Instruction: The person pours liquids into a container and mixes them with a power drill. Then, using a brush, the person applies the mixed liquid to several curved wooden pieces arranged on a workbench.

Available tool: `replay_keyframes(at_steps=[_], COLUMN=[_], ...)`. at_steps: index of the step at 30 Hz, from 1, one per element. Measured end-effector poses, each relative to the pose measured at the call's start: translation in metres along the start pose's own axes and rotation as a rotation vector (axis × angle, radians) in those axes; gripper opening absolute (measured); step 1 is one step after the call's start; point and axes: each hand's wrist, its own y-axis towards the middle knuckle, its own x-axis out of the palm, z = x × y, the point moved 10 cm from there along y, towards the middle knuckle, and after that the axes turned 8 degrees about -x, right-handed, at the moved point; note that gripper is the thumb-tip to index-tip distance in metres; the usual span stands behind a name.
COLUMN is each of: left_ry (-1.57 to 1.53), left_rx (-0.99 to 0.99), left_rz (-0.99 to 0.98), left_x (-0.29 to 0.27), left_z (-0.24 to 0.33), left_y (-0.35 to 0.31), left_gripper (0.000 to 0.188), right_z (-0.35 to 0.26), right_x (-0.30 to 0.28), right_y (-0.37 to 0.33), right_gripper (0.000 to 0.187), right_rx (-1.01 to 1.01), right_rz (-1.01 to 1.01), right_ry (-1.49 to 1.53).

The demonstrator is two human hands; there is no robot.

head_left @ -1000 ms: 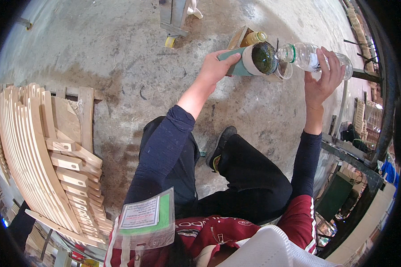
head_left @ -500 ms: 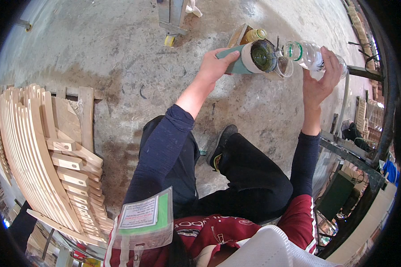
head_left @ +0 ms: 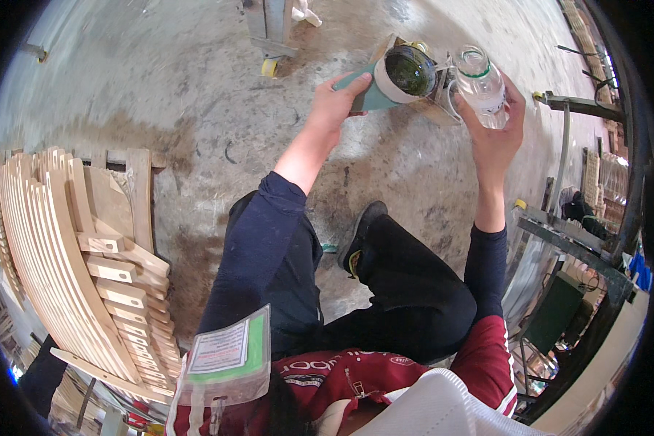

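My left hand (head_left: 331,106) is closed around a teal can (head_left: 373,97) with a broad pale band at its mouth. The can leans away from me, and dark greenish liquid shows inside it. To its right, my right hand (head_left: 500,134) grips a clear bottle (head_left: 479,89) with a green ring at the neck. The bottle stands nearly upright, apart from the can, its mouth uncapped. Beneath and behind the can is a small wooden tray (head_left: 434,113), mostly hidden. A clear plastic cup (head_left: 451,97) shows partly beside the bottle.
Pale slotted wooden parts (head_left: 58,240) are stacked on the left. A metal stand leg with a yellow caster (head_left: 269,67) is at the top. A dark metal frame (head_left: 570,236) runs along the right. My shoe (head_left: 363,232) rests on the concrete floor (head_left: 218,94).
The bottle has swung from lying tilted toward the can to nearly upright, and my right hand has moved left. The can and my left hand have shifted slightly left and up.
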Motion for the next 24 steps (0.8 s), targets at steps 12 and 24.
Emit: replay_keyframes(at_steps=[12, 24], left_ry=[-0.04, 0.072], left_rx=[0.024, 0.207], left_rz=[0.045, 0.097], left_x=[-0.004, -0.007], left_z=[0.005, 0.024], left_y=[-0.004, -0.011], left_gripper=[0.033, 0.025], right_z=[0.015, 0.007], right_x=[0.016, 0.019], right_y=[-0.012, -0.007], right_gripper=[0.066, 0.063], right_rx=[0.156, -0.11], right_rz=[-0.062, -0.081], right_ry=[0.21, -0.098])
